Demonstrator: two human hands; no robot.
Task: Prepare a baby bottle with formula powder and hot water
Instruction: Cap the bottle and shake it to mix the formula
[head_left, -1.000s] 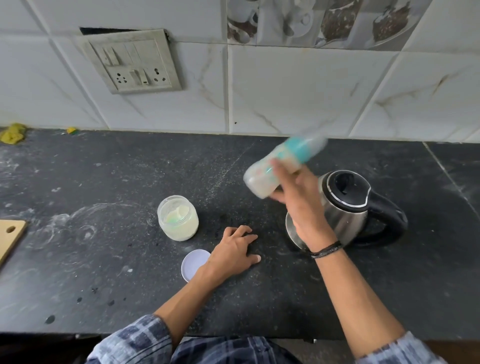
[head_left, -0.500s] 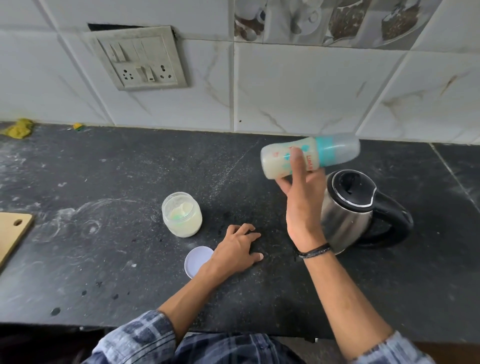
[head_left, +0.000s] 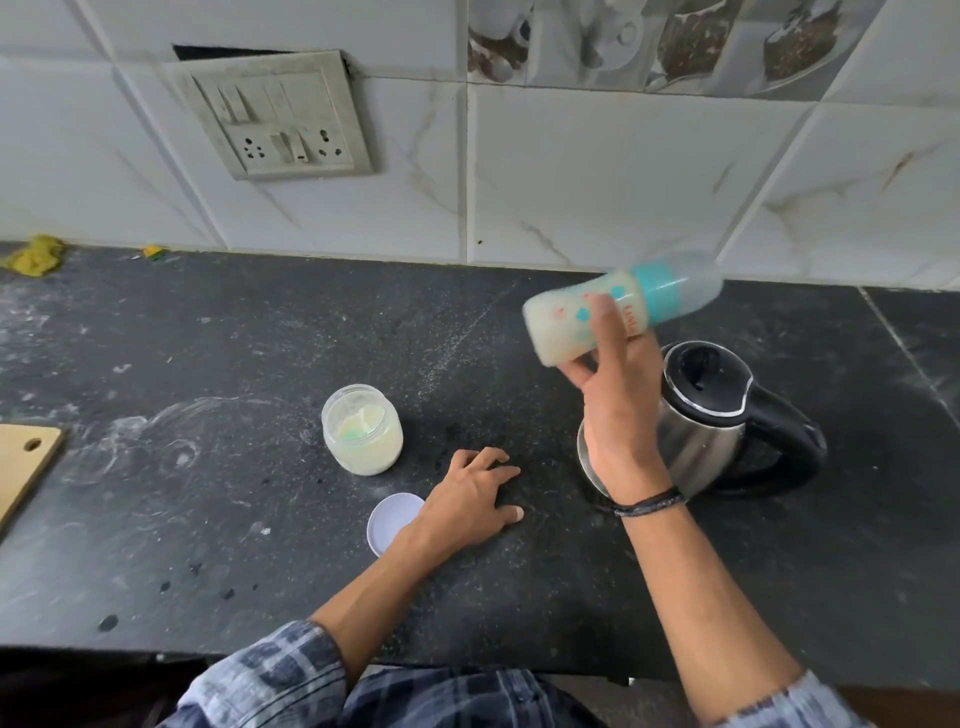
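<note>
While the right hand (head_left: 618, 410) grips the baby bottle (head_left: 621, 312) on its side, capped and milky, above the kettle (head_left: 701, 421), the left hand (head_left: 470, 493) lies flat, fingers spread, on the counter (head_left: 208, 364); the open formula jar (head_left: 362, 430) stands near its lid (head_left: 389, 522)

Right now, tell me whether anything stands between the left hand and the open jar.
Nothing visible does. The left hand rests on the counter, and the jar stands apart to its left, with only bare counter between them. The lid lies nearer the person, beside the wrist, off that line.
</note>
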